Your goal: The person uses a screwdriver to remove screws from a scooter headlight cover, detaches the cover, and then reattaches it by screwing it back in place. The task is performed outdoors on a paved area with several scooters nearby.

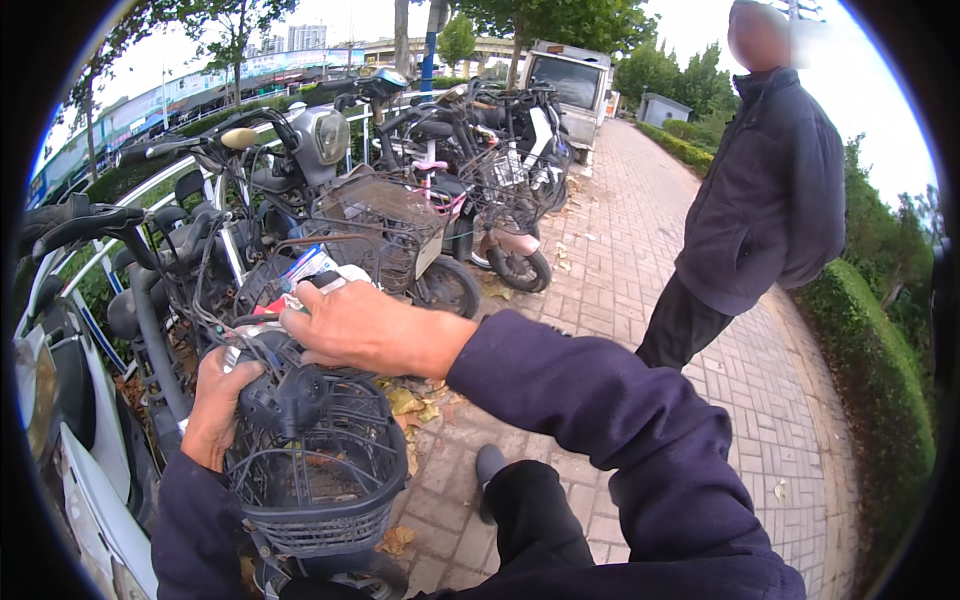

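Head view: paving [600,250] lies open beside the basket [325,512] as left hand [222,395] and right hand [345,325] half-curl at wires [258,338], their hold unclear.

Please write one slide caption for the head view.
Left grip and right grip close to a dark housing by a black basket, with parked two-wheelers along a brick pavement.
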`<state>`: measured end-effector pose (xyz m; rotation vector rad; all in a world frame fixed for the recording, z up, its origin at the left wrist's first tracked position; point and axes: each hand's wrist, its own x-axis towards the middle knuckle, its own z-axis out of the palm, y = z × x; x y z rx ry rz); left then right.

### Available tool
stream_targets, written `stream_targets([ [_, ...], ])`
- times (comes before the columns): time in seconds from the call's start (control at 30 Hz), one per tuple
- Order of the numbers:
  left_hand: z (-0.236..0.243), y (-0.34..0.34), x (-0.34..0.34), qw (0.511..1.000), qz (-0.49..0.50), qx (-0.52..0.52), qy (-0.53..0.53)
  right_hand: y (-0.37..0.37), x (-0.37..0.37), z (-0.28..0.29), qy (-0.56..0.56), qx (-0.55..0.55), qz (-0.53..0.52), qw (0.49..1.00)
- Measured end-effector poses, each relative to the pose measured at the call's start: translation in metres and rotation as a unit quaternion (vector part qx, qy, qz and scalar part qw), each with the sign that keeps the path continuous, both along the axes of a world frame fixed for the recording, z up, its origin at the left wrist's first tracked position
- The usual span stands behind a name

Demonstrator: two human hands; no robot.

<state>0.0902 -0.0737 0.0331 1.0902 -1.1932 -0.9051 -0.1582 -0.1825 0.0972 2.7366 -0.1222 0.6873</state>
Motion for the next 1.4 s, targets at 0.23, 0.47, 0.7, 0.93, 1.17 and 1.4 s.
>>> stream_targets([
  [0.23,-0.001,-0.001,0.002,0.999,0.043,0.016,-0.028,0.020,0.026,-0.023,-0.103,0.184,-0.155,0.965],
  [0.47,0.001,0.000,0.002,0.999,0.021,0.027,-0.006,0.008,-0.005,0.001,0.008,-0.028,-0.010,1.000],
  [0.7,-0.002,0.003,0.005,0.998,0.025,0.045,-0.035,0.009,0.005,-0.014,-0.066,0.021,-0.032,0.997],
  [0.93,0.001,-0.001,0.003,0.997,0.057,0.036,-0.038,0.019,0.017,-0.020,-0.101,0.122,-0.182,0.970],
  [1.17,0.000,-0.001,0.003,0.998,0.039,0.036,-0.019,0.001,-0.005,-0.007,-0.019,0.021,0.021,0.999],
  [1.4,0.002,0.001,-0.003,0.999,0.045,0.014,-0.024,0.023,0.023,-0.022,-0.118,0.161,-0.177,0.964],
])
